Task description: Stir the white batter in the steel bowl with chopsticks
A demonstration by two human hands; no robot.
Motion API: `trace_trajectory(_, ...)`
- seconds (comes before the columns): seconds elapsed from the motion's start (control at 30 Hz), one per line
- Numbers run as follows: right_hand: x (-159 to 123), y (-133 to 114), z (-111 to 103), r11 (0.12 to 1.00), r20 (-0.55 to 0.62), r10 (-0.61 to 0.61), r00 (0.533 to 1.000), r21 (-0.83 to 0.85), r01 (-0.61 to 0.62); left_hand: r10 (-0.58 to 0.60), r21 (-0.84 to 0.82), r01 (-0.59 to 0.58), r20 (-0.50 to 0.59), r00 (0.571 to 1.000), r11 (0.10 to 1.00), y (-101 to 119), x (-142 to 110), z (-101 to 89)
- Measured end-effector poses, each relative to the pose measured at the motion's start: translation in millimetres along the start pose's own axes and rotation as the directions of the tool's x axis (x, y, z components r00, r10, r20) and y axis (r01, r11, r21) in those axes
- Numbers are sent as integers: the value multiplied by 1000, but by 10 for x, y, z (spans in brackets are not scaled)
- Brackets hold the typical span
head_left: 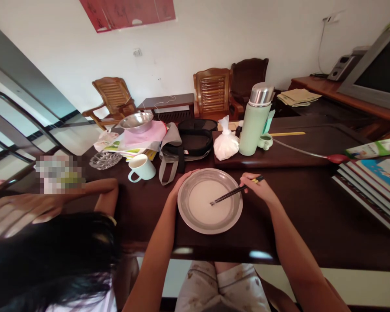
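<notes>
A round metal bowl stands on the dark wooden table in front of me, with a milky white liquid inside. My left hand holds the bowl by its left side, its fingers partly hidden behind the rim. In my right hand is a pair of dark chopsticks, slanting over the bowl's right rim. Their tips are at the liquid near the middle. Just behind the bowl sits a tied plastic bag of white powder.
Left of the bowl are a white mug, a grey and black strap bag and a glass dish. A green thermos stands behind. Books are stacked at right. Another person's arm rests at left.
</notes>
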State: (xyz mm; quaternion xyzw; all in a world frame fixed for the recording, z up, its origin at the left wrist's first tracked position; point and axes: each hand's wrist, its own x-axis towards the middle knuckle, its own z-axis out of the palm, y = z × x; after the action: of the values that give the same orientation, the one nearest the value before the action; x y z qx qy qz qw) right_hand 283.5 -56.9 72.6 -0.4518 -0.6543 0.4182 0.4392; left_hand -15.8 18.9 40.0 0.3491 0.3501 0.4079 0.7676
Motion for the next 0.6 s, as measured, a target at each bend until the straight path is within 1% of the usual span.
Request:
trace_trajectory(0.07,14,-11,35,999,84,-17,996,-30,19,1,1,-1,-2,1000,1000,2,3,2)
trace_trajectory(0.1,19,-14,39,999,85,-26,996,-45,30,-3,-3,2,-2,1000,1000,2,3,3)
trace_trajectory(0.13,20,-15,32,998,53,-31,998,-55,34,-7,-8,7,-2,1000,1000,2,4,5)
trace_trajectory(0.23,7,-8,-24,999,-111,-13,994,-38,8,-17,-19,17,-5,1000,1000,-3,3,6)
trace_trajectory(0.27,2,-6,-36,1000,-132,1,991,-20,-4,-19,-19,19,-7,1000,1000,-4,2,5)
trace_trajectory(0.3,-1,-5,-37,1000,-117,13,993,-5,-13,-19,-17,19,-8,1000,1000,-5,1,5)
trace_trajectory(0.37,2,-5,-11,1000,-11,11,1000,2,-11,-13,-11,13,-10,1000,1000,-7,-1,7)
trace_trajectory(0.43,10,-3,19,1000,87,-10,996,-29,12,-6,-8,6,0,1000,1000,-8,-4,12)
trace_trajectory(0.47,13,1,22,999,93,-21,995,-48,26,-2,-7,2,5,1000,1000,-8,-5,16)
trace_trajectory(0.5,12,7,14,997,62,-30,998,-64,34,-1,-7,1,9,1000,1000,-7,-6,18)
trace_trajectory(0.6,-2,19,-43,998,-120,-21,993,-59,14,-6,-6,6,9,1000,1000,-4,-10,25)
